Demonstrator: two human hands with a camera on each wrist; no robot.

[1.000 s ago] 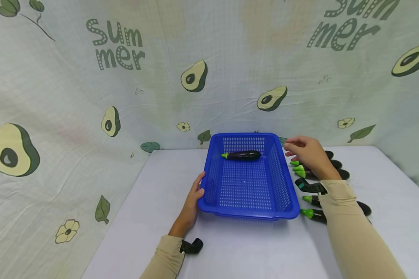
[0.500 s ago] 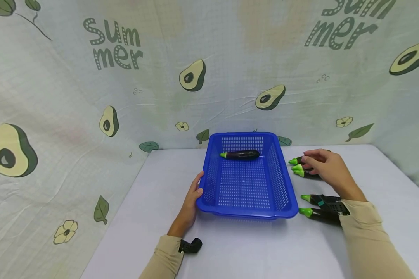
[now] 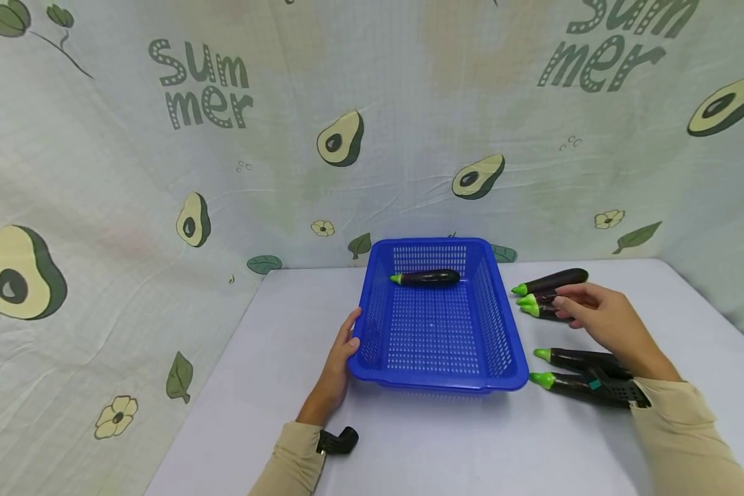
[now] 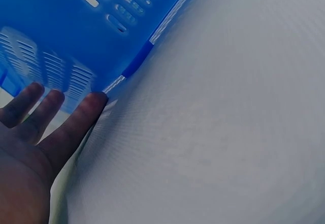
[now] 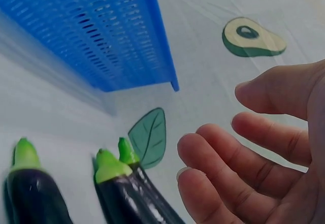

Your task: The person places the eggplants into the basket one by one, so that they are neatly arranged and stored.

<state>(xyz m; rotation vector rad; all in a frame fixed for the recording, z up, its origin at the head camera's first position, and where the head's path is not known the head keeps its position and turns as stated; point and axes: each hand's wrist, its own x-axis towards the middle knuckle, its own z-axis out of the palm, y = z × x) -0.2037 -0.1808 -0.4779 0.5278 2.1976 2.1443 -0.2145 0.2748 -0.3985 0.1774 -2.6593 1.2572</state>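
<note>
A blue perforated plastic basket (image 3: pixel 430 382) stands mid-table, with one eggplant (image 3: pixel 430 277) lying across its far end. My left hand (image 3: pixel 337 362) rests against the basket's left side; in the left wrist view its fingers (image 4: pixel 76 125) lie straight along the outer wall. To the right of the basket, my right hand (image 3: pixel 601 320) hovers over a pair of eggplants (image 3: pixel 547 311), partly hiding them. It holds nothing, its fingers loosely bent and the thumb apart in the right wrist view. Just beyond lies another dark eggplant (image 3: pixel 554 280) with a green cap.
Nearer the front right, an eggplant (image 3: pixel 579 359) and another eggplant (image 3: pixel 573 387) lie side by side, partly under the right wrist's camera strap. A white cloth (image 3: pixel 434 455) covers the table. Behind it hangs a curtain (image 3: pixel 403 83) printed with avocados.
My right hand has moved away from the basket's right rim, rightward and nearer to me, over the eggplants, uncovering the farthest one. The left hand stays at the basket.
</note>
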